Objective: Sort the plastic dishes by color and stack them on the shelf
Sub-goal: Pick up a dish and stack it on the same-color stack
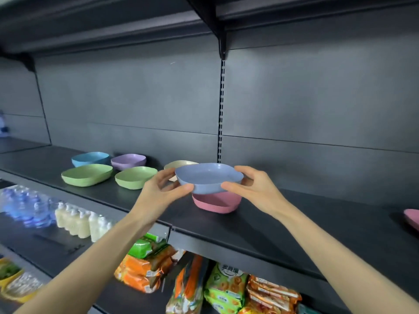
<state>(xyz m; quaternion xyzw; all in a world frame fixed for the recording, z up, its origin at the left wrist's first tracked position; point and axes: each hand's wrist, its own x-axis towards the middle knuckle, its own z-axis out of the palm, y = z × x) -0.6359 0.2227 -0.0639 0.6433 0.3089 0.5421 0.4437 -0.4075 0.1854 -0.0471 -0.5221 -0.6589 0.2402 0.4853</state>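
Snack packets (pixel 145 266) are lying on the lower tier. Above them the dark shelf (pixel 260 227) is stretching open toward the right. The left grip (pixel 158 189) and right grip (pixel 254 186) are each pinching the periwinkle dish (pixel 208 177) by its rim, holding it just over the pink dish (pixel 216 203) near the front edge. Farther left, green dishes (pixel 87 174), a blue dish (pixel 90 158) and a purple dish (pixel 128 161) are sitting before the grey back panel (pixel 317 98).

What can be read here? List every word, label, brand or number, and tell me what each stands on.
Nothing here can be read for certain.
green snack packets: printed characters, too blurred to read.
orange snack packets: print blurred, unreadable.
white bottles: no label can be made out.
water bottles: too blurred to tell.
blue dish: no marking shows.
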